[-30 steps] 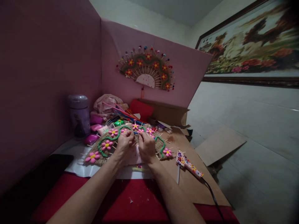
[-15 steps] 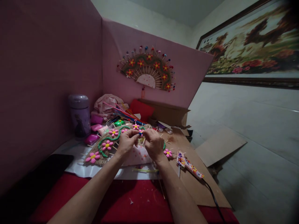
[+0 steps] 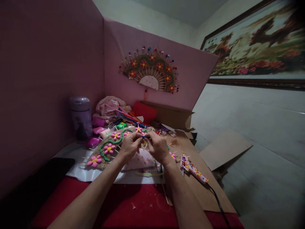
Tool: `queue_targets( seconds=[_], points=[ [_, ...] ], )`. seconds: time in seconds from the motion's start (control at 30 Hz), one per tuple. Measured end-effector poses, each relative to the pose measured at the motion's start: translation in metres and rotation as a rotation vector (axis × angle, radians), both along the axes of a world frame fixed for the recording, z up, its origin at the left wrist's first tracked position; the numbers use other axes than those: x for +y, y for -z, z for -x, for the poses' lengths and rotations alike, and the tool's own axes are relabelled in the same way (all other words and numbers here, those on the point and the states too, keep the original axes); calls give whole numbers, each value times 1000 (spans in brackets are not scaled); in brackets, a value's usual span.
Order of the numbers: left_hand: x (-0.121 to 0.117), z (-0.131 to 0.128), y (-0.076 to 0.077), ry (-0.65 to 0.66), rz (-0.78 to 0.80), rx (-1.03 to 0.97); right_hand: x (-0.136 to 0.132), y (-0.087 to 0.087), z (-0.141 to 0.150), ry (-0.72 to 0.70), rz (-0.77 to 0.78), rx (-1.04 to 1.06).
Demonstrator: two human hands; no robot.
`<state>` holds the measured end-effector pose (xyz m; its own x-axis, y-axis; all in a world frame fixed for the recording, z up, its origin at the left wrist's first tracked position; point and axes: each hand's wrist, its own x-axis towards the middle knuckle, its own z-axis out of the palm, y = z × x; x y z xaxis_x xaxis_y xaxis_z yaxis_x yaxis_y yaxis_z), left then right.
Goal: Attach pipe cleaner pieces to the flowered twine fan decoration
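Observation:
Between the fingertips of my two hands is a small blue piece (image 3: pixel 143 136), too small to tell if it is clay or fuzzy stem. My left hand (image 3: pixel 130 147) pinches it from the left, and my right hand (image 3: pixel 157 147) pinches from the right. Both hands are over a fan-shaped craft (image 3: pixel 105 159) of twine and thin sticks, lying on a white sheet. Pink flowers with yellow centres (image 3: pixel 109 148) and a wavy green strip (image 3: pixel 102 149) decorate it. A dotted white half-round piece (image 3: pixel 140 160) forms its base, partly hidden by my hands.
A flower-patterned glue gun (image 3: pixel 194 169) with a black cord lies on cardboard (image 3: pixel 207 197) at right. At left stand a purple tumbler (image 3: pixel 81 119) and magenta packets (image 3: pixel 93 142). Coloured pipe cleaners (image 3: pixel 128 116) lie behind. A finished-looking fan (image 3: pixel 150 70) hangs on the pink panel.
My fingers have shifted slightly around the blue piece, which shows a bit lower and rounder now. My right hand has turned a little, covering more of the pink flower beside it.

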<state>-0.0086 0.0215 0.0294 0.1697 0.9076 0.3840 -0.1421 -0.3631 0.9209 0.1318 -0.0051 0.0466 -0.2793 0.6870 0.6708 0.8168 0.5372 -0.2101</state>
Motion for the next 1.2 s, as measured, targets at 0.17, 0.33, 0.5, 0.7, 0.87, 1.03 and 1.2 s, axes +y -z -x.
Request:
queue_targets(
  seconds=[0.17, 0.33, 0.5, 0.7, 0.87, 1.03, 1.2],
  points=[
    [-5, 2, -9, 171, 66, -57, -1, -7, -8, -88, 75, 81],
    [-5, 0, -7, 176, 54, -64, -3, -11, -10, -137, 144, 125],
    [-1, 0, 1, 136, 12, 35, -1, -11, -13, -146, 181, 117],
    [-1, 3, 2, -48, -413, 356, -4, -23, -21, -175, 251, 14],
    [-9, 3, -4, -66, -565, 514, -9, -40, -28, -176, 284, -147],
    [-13, 1, -7, -54, -498, 565, -8, -44, -30, -79, 174, -439],
    [-13, 0, -8, -57, -477, 572, 0, -43, -29, -123, 222, -437]
  ],
)
